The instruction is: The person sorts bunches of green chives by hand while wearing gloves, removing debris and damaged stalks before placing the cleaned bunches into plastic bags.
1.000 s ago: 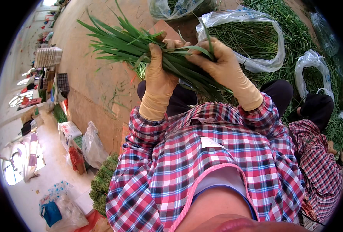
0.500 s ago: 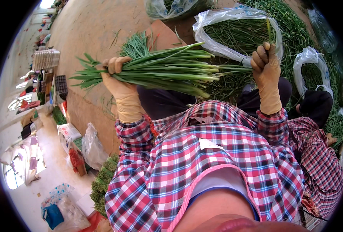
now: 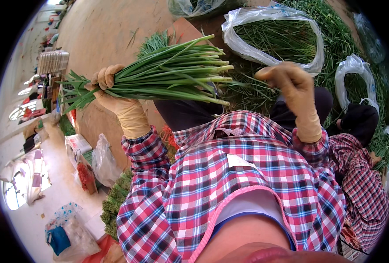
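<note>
A thick bunch of green chives lies sideways across my left hand, which is gloved in tan and closed round its leafy end. The pale cut stems point right, towards my right hand. That hand, also gloved, is raised a short way from the stem ends, apart from them. Its fingers are bent together, slightly blurred, and no blade shows in them. Just beyond it is an open clear plastic bag with loose chives inside. A smaller pile of chives sits behind the bunch.
Loose greens heap up at the far right, around another clear bag. Close on my right is a person's plaid sleeve. Tied green bundles stand by my left elbow, near a translucent bag.
My left hand has drawn the bunch left. My right hand has let go of an upright yellowish blade and come down and left; the thin blades stretched between it and the bunch are gone.
</note>
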`<action>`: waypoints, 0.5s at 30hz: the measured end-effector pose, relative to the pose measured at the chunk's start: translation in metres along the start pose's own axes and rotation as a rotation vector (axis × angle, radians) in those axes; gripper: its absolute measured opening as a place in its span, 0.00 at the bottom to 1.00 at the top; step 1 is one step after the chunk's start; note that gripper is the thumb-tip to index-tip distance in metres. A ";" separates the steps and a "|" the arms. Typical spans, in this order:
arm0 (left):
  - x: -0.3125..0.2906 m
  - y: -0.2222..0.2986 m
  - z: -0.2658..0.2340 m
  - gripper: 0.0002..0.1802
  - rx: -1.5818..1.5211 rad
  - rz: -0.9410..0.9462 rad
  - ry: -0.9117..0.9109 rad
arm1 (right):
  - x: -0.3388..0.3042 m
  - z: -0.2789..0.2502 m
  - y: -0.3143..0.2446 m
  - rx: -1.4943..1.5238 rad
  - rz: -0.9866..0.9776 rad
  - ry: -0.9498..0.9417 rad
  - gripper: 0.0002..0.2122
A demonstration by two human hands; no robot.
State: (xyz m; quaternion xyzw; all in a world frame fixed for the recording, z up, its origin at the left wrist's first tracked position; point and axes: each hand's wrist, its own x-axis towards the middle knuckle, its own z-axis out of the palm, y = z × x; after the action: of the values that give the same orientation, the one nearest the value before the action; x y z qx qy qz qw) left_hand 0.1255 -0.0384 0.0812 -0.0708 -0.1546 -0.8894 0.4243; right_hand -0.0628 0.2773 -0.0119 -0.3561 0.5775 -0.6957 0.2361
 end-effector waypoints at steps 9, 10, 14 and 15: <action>0.002 -0.024 0.009 0.15 0.033 -0.044 -0.032 | -0.006 0.073 0.005 0.661 0.320 -0.146 0.10; 0.002 -0.024 0.007 0.15 -0.003 -0.073 -0.037 | -0.007 0.073 0.006 0.650 0.251 -0.132 0.09; 0.005 -0.009 -0.002 0.11 -0.137 -0.016 0.019 | -0.011 0.038 0.013 0.591 0.208 -0.264 0.07; 0.006 -0.004 -0.004 0.10 -0.169 0.001 0.020 | -0.011 0.023 0.019 0.577 0.214 -0.312 0.07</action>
State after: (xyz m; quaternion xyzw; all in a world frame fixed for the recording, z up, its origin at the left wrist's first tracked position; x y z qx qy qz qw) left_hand 0.1188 -0.0422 0.0787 -0.0974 -0.0745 -0.8997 0.4190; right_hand -0.0393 0.2670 -0.0309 -0.3142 0.3481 -0.7388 0.4840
